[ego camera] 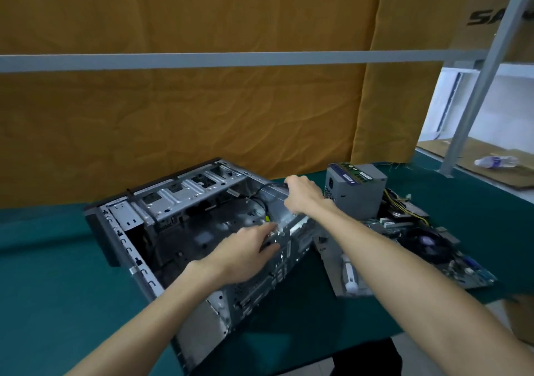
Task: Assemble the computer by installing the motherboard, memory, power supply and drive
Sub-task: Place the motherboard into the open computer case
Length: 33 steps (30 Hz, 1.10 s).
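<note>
An open grey computer case lies on its side on the green table, its inside bare except for black cables. My left hand grips the case's rear panel edge near the middle. My right hand holds the case's far upper corner. To the right stands the grey power supply with a green memory stick lying on top. The motherboard lies flat on the table in front of the power supply, partly hidden by my right forearm.
Orange-brown cardboard forms a wall behind the table, crossed by a grey metal bar. A grey post rises at the right. A plastic bottle lies on a far surface. A white part rests beside the motherboard.
</note>
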Available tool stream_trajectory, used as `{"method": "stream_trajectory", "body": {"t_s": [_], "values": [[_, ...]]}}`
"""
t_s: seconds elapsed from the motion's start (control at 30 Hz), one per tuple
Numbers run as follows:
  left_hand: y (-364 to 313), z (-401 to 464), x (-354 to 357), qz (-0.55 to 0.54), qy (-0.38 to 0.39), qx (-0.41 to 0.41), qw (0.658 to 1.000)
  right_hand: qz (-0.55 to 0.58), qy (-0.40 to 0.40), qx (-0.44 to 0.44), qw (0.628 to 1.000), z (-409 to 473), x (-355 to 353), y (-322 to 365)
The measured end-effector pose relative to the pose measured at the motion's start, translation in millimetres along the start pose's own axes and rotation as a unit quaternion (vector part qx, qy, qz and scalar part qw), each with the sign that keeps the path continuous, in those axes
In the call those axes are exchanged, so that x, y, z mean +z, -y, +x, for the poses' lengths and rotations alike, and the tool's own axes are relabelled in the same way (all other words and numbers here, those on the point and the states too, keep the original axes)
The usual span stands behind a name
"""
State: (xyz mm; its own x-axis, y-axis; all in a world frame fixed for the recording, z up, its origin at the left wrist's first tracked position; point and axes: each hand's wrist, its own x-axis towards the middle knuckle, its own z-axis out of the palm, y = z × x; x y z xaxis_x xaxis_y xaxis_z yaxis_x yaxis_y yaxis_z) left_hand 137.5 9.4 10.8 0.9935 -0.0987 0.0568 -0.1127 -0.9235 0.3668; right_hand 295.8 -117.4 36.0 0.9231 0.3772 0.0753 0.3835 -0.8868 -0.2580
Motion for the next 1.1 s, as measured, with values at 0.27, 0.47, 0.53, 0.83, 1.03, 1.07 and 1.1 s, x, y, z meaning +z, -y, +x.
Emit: {"method": "stream_trajectory", "body": {"t_s": [0.27, 0.47, 0.53, 0.83, 1.03, 1.07, 1.1], "values": [[11, -7, 10, 0.052, -0.030, -0.053, 0.997, 0.095, -0.029, 0.051, 0.994, -23, 27, -18], [7, 11, 12, 0.030, -0.044, -0.059, 0.997, 0.194, 0.008, 0.042, 0.980, -7, 8, -30], [6, 20, 14, 0.041, -0.050, -0.070, 0.995, 0.249, -0.012, 0.030, 0.968, -8, 11, -43], [8, 35, 17, 0.046, -0.061, -0.076, 0.994, -0.080, -0.004, 0.068, 0.994, -30, 65, -139], [7, 45, 15, 0.036, -0.065, -0.078, 0.994, -0.127, -0.026, 0.143, 0.981, -25, 70, -143], [7, 45, 15, 0.034, -0.066, -0.077, 0.994, -0.121, -0.036, 0.143, 0.982, -26, 71, -144], [7, 45, 15, 0.036, -0.067, -0.078, 0.994, -0.115, -0.047, 0.143, 0.982, -28, 71, -144]]}}
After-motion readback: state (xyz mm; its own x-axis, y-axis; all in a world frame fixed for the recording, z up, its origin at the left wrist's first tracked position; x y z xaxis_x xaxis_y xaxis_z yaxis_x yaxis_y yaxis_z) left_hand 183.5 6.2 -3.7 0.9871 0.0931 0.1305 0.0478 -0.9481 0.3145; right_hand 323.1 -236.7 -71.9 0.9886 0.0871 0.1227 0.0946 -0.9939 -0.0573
